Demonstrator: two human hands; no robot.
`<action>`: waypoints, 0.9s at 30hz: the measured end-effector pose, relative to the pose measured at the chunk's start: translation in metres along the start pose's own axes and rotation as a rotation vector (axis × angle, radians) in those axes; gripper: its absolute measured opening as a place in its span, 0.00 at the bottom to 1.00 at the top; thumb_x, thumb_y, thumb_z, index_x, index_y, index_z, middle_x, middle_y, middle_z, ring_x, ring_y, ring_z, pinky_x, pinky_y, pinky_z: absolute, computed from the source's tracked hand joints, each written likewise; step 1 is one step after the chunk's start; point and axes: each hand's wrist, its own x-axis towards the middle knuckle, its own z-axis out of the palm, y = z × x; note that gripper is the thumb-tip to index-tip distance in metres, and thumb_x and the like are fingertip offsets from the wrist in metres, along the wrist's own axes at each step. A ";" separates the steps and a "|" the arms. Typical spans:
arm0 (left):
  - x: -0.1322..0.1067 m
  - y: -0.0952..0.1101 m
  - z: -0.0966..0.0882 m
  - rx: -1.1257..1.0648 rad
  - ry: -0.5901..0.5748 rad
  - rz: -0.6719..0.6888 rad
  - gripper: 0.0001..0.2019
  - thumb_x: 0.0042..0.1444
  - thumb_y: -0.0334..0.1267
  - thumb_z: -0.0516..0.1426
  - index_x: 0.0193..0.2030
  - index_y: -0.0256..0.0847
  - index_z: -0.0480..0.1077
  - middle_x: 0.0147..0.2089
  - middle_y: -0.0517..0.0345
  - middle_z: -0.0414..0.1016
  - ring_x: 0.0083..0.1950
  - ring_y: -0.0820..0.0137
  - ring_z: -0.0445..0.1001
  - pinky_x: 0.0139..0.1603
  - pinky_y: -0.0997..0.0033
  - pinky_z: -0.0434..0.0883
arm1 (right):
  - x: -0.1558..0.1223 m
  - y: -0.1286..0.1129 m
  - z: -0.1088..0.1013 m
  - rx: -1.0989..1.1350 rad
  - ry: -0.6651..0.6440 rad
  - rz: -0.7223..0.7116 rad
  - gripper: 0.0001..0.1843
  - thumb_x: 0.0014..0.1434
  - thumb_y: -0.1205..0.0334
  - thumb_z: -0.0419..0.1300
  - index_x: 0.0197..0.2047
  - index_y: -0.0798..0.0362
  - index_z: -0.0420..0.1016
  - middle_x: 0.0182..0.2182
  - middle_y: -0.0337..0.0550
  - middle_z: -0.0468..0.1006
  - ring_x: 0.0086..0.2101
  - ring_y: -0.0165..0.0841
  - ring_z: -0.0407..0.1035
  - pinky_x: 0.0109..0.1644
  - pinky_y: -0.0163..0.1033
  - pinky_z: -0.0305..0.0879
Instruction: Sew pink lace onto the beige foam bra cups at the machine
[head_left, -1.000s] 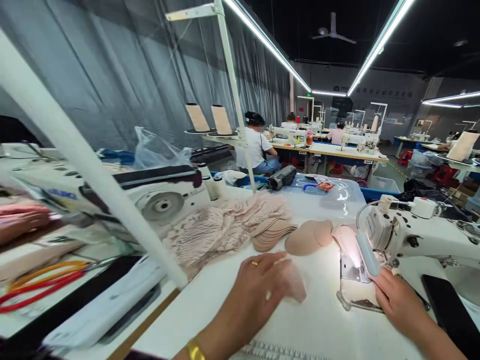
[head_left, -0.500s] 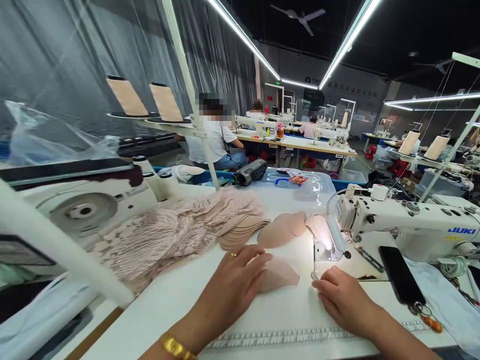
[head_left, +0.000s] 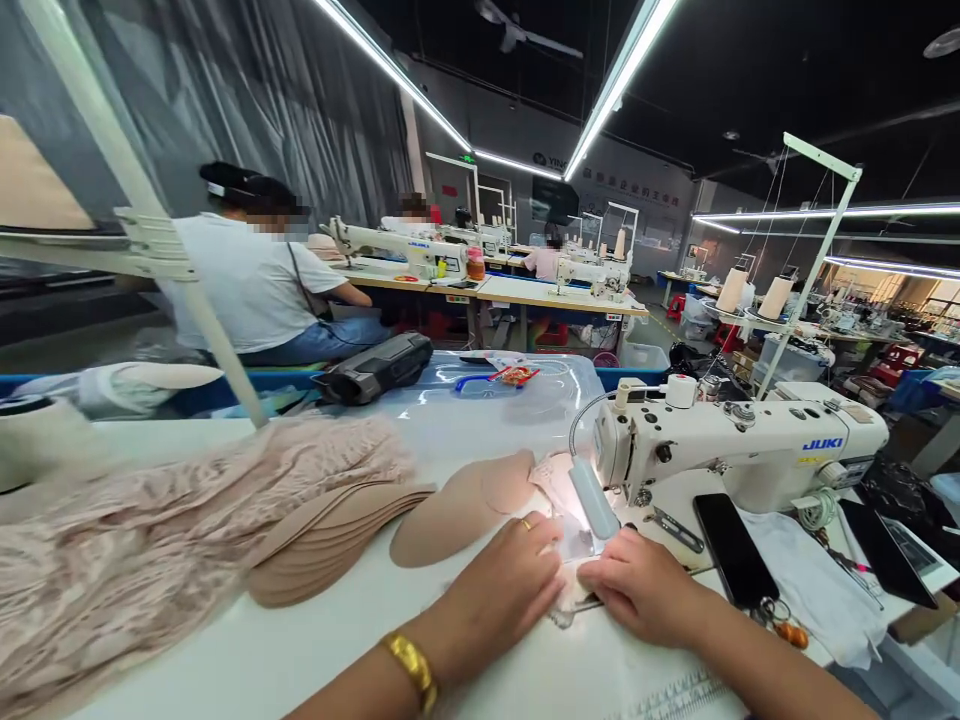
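Observation:
My left hand (head_left: 506, 572), with a gold ring and bracelet, is closed on the left side of a small pale fabric piece (head_left: 570, 592) at the front of the sewing machine (head_left: 720, 440). My right hand (head_left: 641, 585) pinches the right side of the same piece; fingers hide much of it. Just beyond them, a lace piece (head_left: 553, 478) lies by the lit needle area, beside the machine's lamp (head_left: 595, 497). To the left are a single beige foam cup (head_left: 442, 515) and a stack of similar cups (head_left: 330, 550).
Crumpled pink lace fabric (head_left: 150, 540) covers the table's left side. Right of the machine bed lie thread snips (head_left: 675, 530), a black phone (head_left: 735, 548) and white cloth (head_left: 810, 580). A printed ruler (head_left: 675, 695) runs along the front. Behind, a person (head_left: 247, 270) sits with their back turned.
My view has shifted right and closer to the machine. Both hands have come together by the needle area; earlier they were apart, the left one over a beige piece.

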 end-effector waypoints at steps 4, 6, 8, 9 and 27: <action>0.027 -0.003 0.003 -0.110 0.042 0.009 0.07 0.62 0.28 0.53 0.40 0.41 0.71 0.45 0.52 0.76 0.47 0.57 0.71 0.50 0.56 0.67 | -0.001 0.002 0.008 0.032 0.059 0.008 0.13 0.57 0.75 0.57 0.41 0.48 0.73 0.34 0.39 0.68 0.36 0.35 0.60 0.36 0.36 0.54; 0.034 -0.003 0.004 -0.150 0.039 -0.001 0.09 0.63 0.27 0.51 0.40 0.41 0.71 0.42 0.53 0.77 0.44 0.60 0.73 0.48 0.59 0.68 | -0.002 0.001 0.009 0.042 0.051 0.009 0.16 0.56 0.76 0.56 0.44 0.47 0.72 0.33 0.38 0.68 0.35 0.35 0.59 0.36 0.36 0.54; 0.037 -0.001 0.006 -0.184 0.038 -0.015 0.11 0.65 0.28 0.49 0.36 0.41 0.70 0.39 0.54 0.77 0.41 0.62 0.73 0.44 0.62 0.69 | -0.001 0.000 0.006 0.039 0.034 0.005 0.16 0.57 0.75 0.56 0.46 0.46 0.72 0.34 0.38 0.68 0.35 0.35 0.59 0.36 0.37 0.54; 0.037 0.001 0.007 -0.199 0.037 -0.019 0.11 0.66 0.29 0.48 0.36 0.41 0.71 0.39 0.53 0.77 0.40 0.63 0.73 0.43 0.63 0.70 | -0.001 -0.001 0.005 0.035 0.024 0.005 0.15 0.58 0.75 0.56 0.45 0.46 0.72 0.34 0.38 0.69 0.36 0.35 0.59 0.36 0.37 0.54; 0.037 0.024 0.031 -0.235 0.116 -0.143 0.11 0.65 0.24 0.50 0.36 0.41 0.70 0.40 0.52 0.74 0.41 0.61 0.71 0.42 0.60 0.70 | -0.002 0.000 0.003 0.015 -0.001 0.068 0.10 0.57 0.74 0.56 0.39 0.50 0.70 0.35 0.40 0.69 0.36 0.36 0.60 0.36 0.39 0.52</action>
